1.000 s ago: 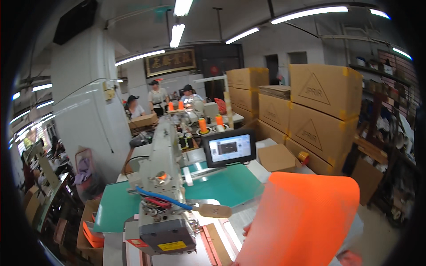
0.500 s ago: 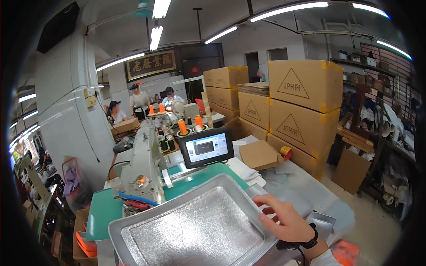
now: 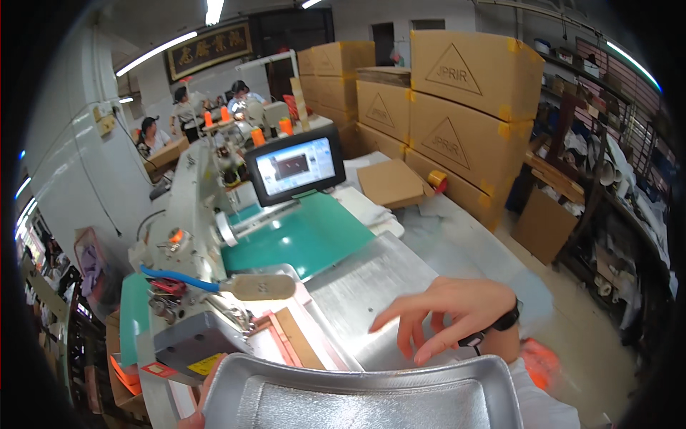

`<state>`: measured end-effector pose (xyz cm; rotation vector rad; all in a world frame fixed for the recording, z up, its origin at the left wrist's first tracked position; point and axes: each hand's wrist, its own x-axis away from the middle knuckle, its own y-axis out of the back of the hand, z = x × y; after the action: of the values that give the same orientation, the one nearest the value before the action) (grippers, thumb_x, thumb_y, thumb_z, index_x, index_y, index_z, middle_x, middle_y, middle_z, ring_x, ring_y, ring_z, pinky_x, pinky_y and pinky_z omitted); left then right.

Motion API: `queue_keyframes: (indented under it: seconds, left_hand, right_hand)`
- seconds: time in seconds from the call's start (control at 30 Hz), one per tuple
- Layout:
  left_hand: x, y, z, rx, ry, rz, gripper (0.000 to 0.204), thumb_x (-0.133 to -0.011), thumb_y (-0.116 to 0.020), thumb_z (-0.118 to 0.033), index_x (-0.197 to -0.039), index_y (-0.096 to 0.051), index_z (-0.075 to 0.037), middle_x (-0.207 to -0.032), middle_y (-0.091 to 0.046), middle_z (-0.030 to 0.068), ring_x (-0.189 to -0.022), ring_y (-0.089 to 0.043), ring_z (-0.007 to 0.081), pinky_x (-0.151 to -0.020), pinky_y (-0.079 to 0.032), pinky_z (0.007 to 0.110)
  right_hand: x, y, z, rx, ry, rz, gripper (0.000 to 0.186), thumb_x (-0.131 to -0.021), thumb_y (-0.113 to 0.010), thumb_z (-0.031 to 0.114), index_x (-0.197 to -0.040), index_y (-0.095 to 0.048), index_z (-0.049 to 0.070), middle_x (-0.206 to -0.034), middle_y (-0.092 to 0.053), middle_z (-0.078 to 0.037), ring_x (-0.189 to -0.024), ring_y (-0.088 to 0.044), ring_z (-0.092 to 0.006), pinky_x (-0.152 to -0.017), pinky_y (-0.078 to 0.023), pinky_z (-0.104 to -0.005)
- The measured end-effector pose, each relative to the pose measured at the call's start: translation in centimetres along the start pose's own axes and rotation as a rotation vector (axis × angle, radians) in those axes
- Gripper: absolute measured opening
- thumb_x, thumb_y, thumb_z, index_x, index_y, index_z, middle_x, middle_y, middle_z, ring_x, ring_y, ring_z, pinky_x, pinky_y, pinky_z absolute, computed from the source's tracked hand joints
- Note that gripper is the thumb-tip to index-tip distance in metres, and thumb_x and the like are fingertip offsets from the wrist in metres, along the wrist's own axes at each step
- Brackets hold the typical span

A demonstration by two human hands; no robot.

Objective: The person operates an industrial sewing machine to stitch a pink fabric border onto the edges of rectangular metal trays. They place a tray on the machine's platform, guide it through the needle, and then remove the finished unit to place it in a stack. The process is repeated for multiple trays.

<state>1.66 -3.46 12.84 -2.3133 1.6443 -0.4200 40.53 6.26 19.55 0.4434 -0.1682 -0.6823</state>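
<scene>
Silver tray sits low in frame, left hand gripping its edge while right hand hovers spread over the tabletop.

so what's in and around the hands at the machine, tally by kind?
Silver embossed tray: 1
Sewing machine: 1
Touchscreen monitor: 1
Green work plate: 1
Metal table top: 1
Hands: 2, right hand spread above the table top, left hand under the tray's edge
Total: 7

Silver metal tray, shallow w/ rounded rim, at frame bottom (partly cut off)
</scene>
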Motion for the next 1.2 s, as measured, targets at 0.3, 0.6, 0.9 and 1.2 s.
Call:
queue_keyframes:
  seconds: [0.3,0.6,0.9,1.2]
  left_hand:
    - [-0.8,-0.7,1.1,-0.039,0.077,0.098,0.061,-0.095,-0.050,-0.041,-0.139,-0.042,0.000,-0.132,-0.053,0.0109,-0.117,-0.050,0.0250,-0.102,-0.038,0.035]
    - [-0.6,-0.8,1.2,-0.055,0.106,0.128,0.060,-0.095,-0.050,-0.040,-0.139,-0.042,0.000,-0.132,-0.053,0.0111,-0.117,-0.050,0.0250,-0.102,-0.038,0.035]
    - [-0.5,-0.5,1.5,-0.063,0.122,0.137,0.060,-0.095,-0.050,-0.039,-0.139,-0.042,0.000,-0.132,-0.053,0.0112,-0.117,-0.050,0.0250,-0.102,-0.038,0.035]
    - [-0.4,-0.5,1.6,-0.088,0.132,0.125,0.059,-0.095,-0.050,-0.038,-0.139,-0.041,0.000,-0.132,-0.053,0.0113,-0.117,-0.050,0.0250,-0.102,-0.038,0.035]
  right_hand:
    - [0.1,0.0,-1.8,0.093,0.192,0.304,0.065,-0.090,-0.064,0.013,-0.144,-0.031,0.004,-0.085,-0.068,-0.014,-0.059,-0.065,-0.0179,-0.051,-0.049,-0.0262]
    - [-0.9,0.2,-4.1,0.186,0.191,0.290,0.056,-0.090,-0.059,0.006,-0.139,-0.031,0.008,-0.073,-0.060,-0.005,-0.055,-0.057,-0.0172,-0.052,-0.041,-0.0290]
    - [-1.3,-0.3,-3.3,0.171,0.134,0.233,0.035,-0.094,-0.053,0.010,-0.126,-0.038,0.005,-0.062,-0.059,-0.011,-0.053,-0.054,-0.0275,-0.056,-0.042,-0.0367]
    - [-1.5,-0.4,-4.1,0.299,0.077,0.220,0.057,-0.089,-0.065,0.016,-0.137,-0.037,0.012,-0.074,-0.065,-0.009,-0.057,-0.059,-0.0279,-0.056,-0.043,-0.0360]
